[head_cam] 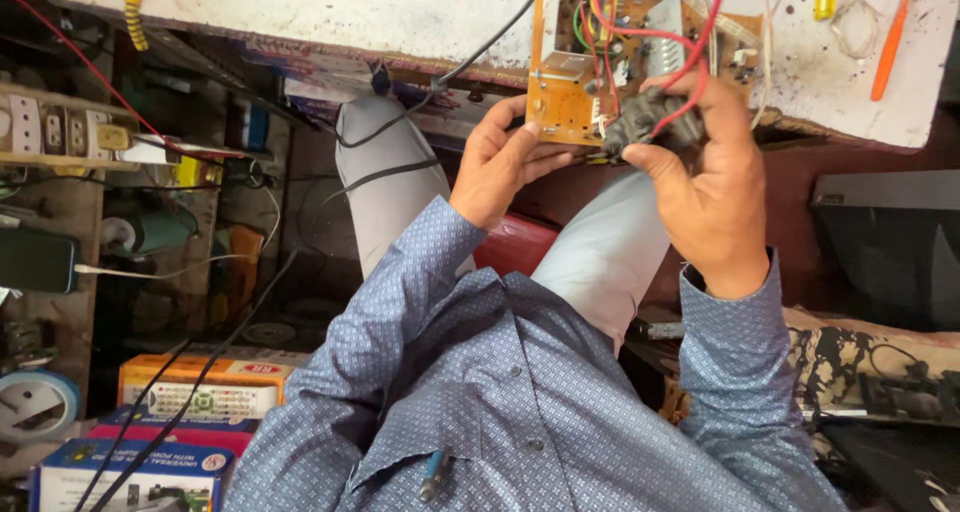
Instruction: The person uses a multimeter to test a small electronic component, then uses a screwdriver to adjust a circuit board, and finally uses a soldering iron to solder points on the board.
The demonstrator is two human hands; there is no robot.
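**Steadying the board while the black part is worked**

Nearest the camera is the blue patterned shirt, a pen clipped in its pocket; both sleeves reach up toward the bench. The board, an orange-brown circuit board, hangs half over the bench edge, its lower edge out in the air above the person's knees.

The left hand holds the board's lower edge, thumb and fingers pressed together on it in a pinch. The right hand is curled round a black part at the board's lower right corner, fingers closed over its top and thumb under it. Red wires run from that part up over the board; a black cable crosses toward the left.

To do this well, I judge the left hand should grip the bare edge only, clear of solder points, and brace the board against the bench so it does not flex. The right hand ought to move the black part straight and gently; twisting could strain the red wires or the joints. Whether the part is soldered, plugged in or loose cannot be told from here. Keeping the wires slack and out of the grip would help, as would keeping the overhanging board from tipping off the edge.
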